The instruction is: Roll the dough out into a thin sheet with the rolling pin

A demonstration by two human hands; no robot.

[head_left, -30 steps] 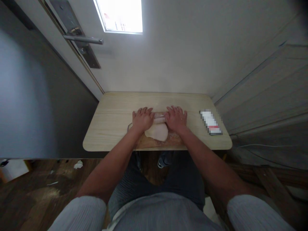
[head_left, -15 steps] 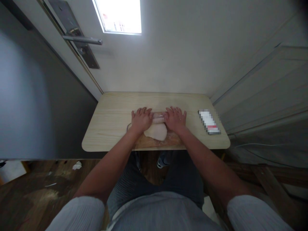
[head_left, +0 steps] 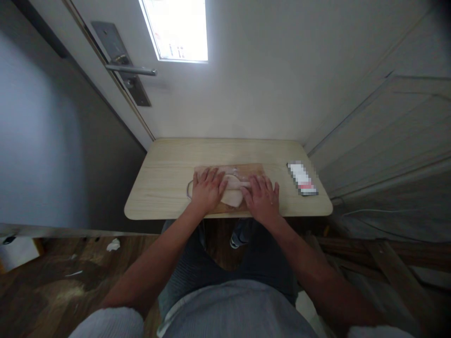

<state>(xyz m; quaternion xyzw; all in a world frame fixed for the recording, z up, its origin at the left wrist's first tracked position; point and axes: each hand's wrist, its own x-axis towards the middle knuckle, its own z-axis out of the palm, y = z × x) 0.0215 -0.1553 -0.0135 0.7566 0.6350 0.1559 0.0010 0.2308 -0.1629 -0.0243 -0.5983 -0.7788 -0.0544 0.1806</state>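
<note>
Dough (head_left: 233,199) lies on the board (head_left: 254,169), which keeps it off the desk (head_left: 169,171), in the head view. Left hand (head_left: 208,190) and right hand (head_left: 262,198) rest over opposite ends of the pin (head_left: 243,184), probably to share pressure evenly. Fingers on both reach forward, loosely spread, not visibly wrapped around anything. Palms hide the pin's ends; its outline blurs against the pale dough. Pixelation masks the slab (head_left: 302,178) rightward.
</note>
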